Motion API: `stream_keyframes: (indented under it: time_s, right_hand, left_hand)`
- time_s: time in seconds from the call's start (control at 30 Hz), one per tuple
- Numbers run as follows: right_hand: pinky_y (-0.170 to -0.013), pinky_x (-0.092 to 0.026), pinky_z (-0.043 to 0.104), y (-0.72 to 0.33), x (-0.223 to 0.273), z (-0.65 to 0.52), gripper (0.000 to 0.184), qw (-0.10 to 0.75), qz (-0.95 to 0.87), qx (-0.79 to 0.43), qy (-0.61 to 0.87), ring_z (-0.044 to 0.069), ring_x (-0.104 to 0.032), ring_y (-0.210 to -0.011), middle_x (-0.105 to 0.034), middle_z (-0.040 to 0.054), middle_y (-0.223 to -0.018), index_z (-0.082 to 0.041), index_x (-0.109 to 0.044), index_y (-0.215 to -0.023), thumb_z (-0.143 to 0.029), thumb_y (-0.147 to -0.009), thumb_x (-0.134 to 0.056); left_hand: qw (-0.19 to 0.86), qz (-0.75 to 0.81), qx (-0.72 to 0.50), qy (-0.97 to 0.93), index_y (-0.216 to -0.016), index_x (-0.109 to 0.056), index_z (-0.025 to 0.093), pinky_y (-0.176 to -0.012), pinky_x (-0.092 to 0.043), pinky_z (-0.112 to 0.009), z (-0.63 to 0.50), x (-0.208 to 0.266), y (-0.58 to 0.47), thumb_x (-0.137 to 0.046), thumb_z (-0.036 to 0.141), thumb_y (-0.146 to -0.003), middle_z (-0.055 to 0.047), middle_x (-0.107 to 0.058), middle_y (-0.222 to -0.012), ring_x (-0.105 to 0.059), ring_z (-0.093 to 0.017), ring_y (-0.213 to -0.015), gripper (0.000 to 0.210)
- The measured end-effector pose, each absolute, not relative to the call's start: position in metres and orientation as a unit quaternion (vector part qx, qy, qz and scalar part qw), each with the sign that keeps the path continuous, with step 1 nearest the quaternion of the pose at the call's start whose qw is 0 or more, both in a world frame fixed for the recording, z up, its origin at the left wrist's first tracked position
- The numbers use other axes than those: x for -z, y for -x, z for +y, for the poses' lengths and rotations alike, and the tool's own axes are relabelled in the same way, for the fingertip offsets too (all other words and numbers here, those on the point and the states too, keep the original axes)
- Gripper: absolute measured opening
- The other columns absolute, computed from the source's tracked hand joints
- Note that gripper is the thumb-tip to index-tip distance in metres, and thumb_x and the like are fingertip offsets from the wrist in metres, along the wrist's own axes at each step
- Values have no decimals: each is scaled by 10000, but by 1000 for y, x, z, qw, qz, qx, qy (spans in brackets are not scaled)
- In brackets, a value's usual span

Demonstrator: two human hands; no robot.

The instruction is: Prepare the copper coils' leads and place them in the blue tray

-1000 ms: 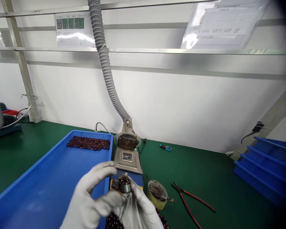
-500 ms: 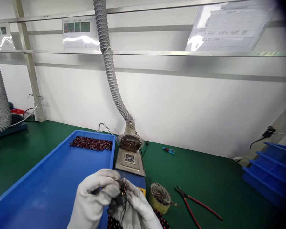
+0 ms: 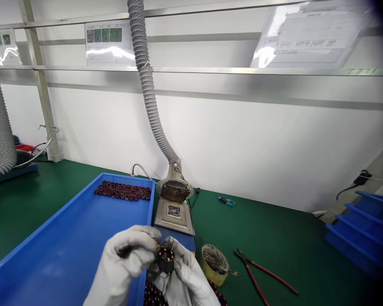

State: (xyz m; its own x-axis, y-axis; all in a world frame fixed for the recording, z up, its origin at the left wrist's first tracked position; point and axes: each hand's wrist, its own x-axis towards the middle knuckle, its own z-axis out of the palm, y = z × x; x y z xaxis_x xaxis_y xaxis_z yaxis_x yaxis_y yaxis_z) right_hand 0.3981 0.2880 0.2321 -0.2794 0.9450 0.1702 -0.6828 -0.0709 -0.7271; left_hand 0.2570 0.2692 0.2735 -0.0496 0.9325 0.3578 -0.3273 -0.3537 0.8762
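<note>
A small dark ring-shaped coil [image 3: 166, 260] with copper-coloured marks round its rim is held up in front of me, beside the blue tray's right edge. My right hand [image 3: 189, 270], in a white glove, grips it from the right with closed fingers. From the left, my gloved left hand [image 3: 129, 257] pinches at the coil's upper side, where a small dark piece with a yellow mark shows. A black patch or object appears in the curl of the left fingers; I cannot tell which. Dark, pink-dotted material [image 3: 155, 294] lies below the hands.
The blue tray [image 3: 79, 229] holds many dark red ring parts [image 3: 123, 191] at its far end. Behind my hands stands a metal-topped heater [image 3: 175, 214] under a hose hood [image 3: 175, 187]. Rightward are a round tin [image 3: 214, 263], red-handled pliers [image 3: 258, 272], small cutters [image 3: 226, 201] and stacked blue bins [image 3: 362, 231].
The coil has tipped so that its ring opening shows more. My left fingers have shifted slightly left, away from the right ones, and the right hand still grips the coil.
</note>
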Motion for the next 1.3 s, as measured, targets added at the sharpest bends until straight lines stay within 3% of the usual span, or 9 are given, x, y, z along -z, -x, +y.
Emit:
stream_keyframes:
  time_s: [0.1,0.27,0.47,0.6,0.8,0.97,1.1,1.2,1.3]
  right_hand:
    - [-814,-479,392,-399,-235,287,290,576,-378,-703,174,247,-633,-825,-667,76,-768,-180,-692,-790,-325,-581,-830]
    - [-792,-500,379,-399,-236,284,260,600,-383,-674,199,227,-637,-783,-672,57,-778,-200,-693,-799,-331,-608,-813]
    - [-744,-529,388,-394,-236,279,357,658,-342,-633,222,241,-645,-766,-679,67,-805,-193,-669,-838,-309,-551,-846]
    - [-695,-540,389,-393,-239,279,362,669,-353,-612,232,248,-648,-738,-677,73,-792,-199,-658,-831,-381,-568,-828]
    - [-620,-543,313,-390,-236,277,346,703,-404,-513,282,225,-638,-704,-668,75,-783,-186,-655,-831,-402,-604,-800]
    - [-666,-535,268,-384,-233,272,273,778,-427,-325,327,189,-631,-774,-652,46,-873,-223,-603,-901,-293,-683,-752]
    - [-748,-512,294,-381,-233,267,139,764,-557,-49,323,197,-596,-916,-614,52,-985,-222,-590,-891,-143,-782,-627]
    - [-809,-491,356,-379,-231,265,199,711,-621,105,314,215,-586,-935,-602,62,-996,-209,-603,-957,-86,-810,-552]
    - [-751,-515,356,-381,-228,265,174,715,-606,117,328,221,-590,-906,-585,82,-981,-179,-588,-934,-84,-788,-578]
  left_hand:
    - [451,365,-682,-445,-608,-704,227,-565,-489,-193,270,-281,-249,-665,168,-581,-34,-690,-834,-635,-198,-772,76]
    - [470,383,-523,-599,-670,-711,209,-667,-500,-218,265,-294,-258,-598,130,-617,-56,-673,-900,-624,-198,-796,148]
    - [354,312,-676,-566,-637,-700,255,-627,-490,-154,258,-281,-258,-600,159,-667,-19,-666,-814,-613,-173,-830,142]
    - [372,410,-604,-574,-769,-703,274,-732,-481,-151,262,-282,-253,-644,140,-653,-18,-647,-1012,-596,-184,-960,187]
    - [395,316,-601,-619,-717,-711,238,-687,-498,-194,265,-280,-262,-568,168,-703,-42,-663,-874,-615,-172,-790,160]
    - [347,343,-684,-543,-703,-717,259,-754,-475,-162,260,-280,-258,-668,190,-664,-21,-678,-917,-595,-190,-934,93]
    - [536,351,-560,-526,-996,-686,209,-714,-512,-239,267,-285,-272,-707,203,-639,-60,-689,-891,-632,-209,-793,358]
    - [635,264,-567,-453,-840,-727,146,-669,-523,-264,275,-277,-290,-722,310,-657,-75,-690,-728,-637,-209,-693,245]
    - [614,236,-661,-360,-651,-717,182,-718,-525,-259,279,-264,-297,-778,388,-588,-43,-692,-696,-643,-199,-723,224]
